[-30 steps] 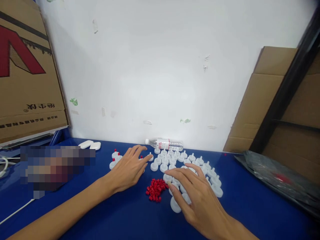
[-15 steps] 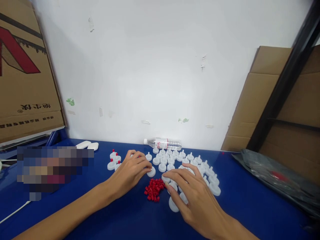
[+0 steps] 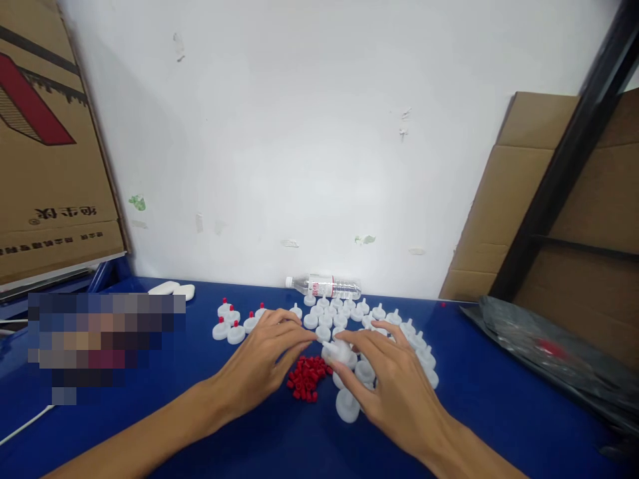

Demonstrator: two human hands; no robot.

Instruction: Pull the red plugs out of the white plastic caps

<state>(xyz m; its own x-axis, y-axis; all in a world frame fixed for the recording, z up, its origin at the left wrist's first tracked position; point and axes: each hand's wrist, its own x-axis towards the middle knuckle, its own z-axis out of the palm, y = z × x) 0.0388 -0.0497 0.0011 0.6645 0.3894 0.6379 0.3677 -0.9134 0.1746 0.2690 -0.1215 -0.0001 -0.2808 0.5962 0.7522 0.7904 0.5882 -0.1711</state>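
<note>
Both hands meet over a blue table [image 3: 499, 412] strewn with several white plastic caps [image 3: 394, 318]. My right hand [image 3: 394, 386] pinches one white cap [image 3: 338, 350] at its fingertips, just above a small heap of red plugs [image 3: 304, 377]. Fingers of my left hand [image 3: 259, 366] are drawn together and point at that same cap, almost touching it; whether they hold a red plug is hidden. A few white caps with red plugs fitted [image 3: 234, 327] stand to the left of my left hand.
A clear water bottle [image 3: 327, 287] lies against the white wall. Two white oblong objects [image 3: 172, 289] lie at the back left. Cardboard boxes [image 3: 50, 173] stand left, and cardboard sheets with a black frame [image 3: 564, 166] right. Dark plastic bags [image 3: 549, 352] lie at right. A white cable [image 3: 24, 419] runs at left.
My left hand pulled back from the capped pieces toward the middle and closed its fingers. My right hand lifted a white cap off the pile and brought it to the left fingertips.
</note>
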